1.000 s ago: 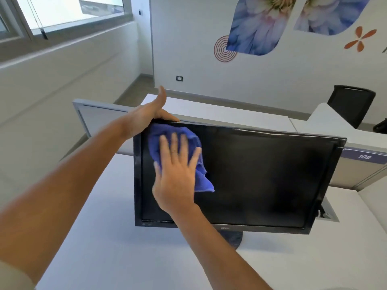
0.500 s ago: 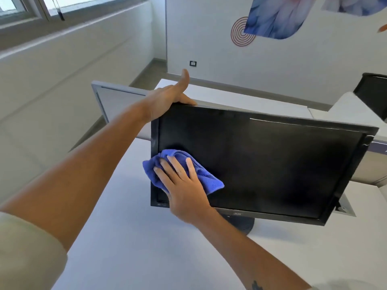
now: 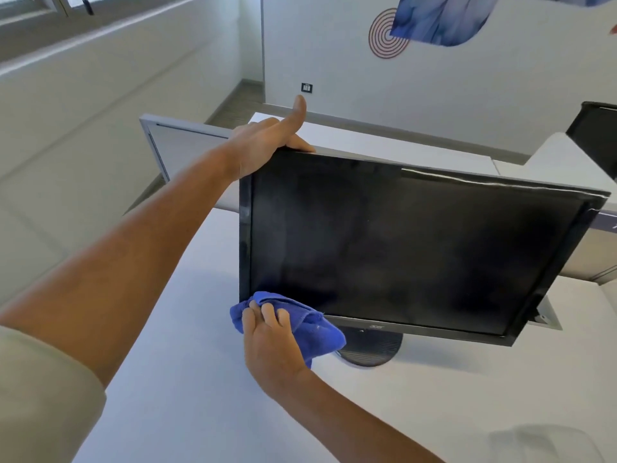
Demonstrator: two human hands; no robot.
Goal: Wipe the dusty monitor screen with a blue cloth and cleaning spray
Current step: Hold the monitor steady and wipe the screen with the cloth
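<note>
A black monitor (image 3: pixel 417 245) stands on a round base (image 3: pixel 374 349) on the white desk (image 3: pixel 187 396), its dark screen tilted back and streaked with dust. My left hand (image 3: pixel 267 142) grips the monitor's top left corner, thumb raised. My right hand (image 3: pixel 270 342) presses a bunched blue cloth (image 3: pixel 317 332) against the screen's bottom left corner and lower bezel. No cleaning spray is in view.
A grey partition panel (image 3: pixel 180 145) stands behind the monitor on the left. A black chair (image 3: pixel 594 132) is at the far right. A cable hatch (image 3: pixel 547 319) lies in the desk right of the monitor. A white object (image 3: pixel 547 442) lies blurred at the bottom right.
My right hand has slid the blue cloth down the screen's left side from the top to the bottom left corner. My left hand has kept its hold on the top corner.
</note>
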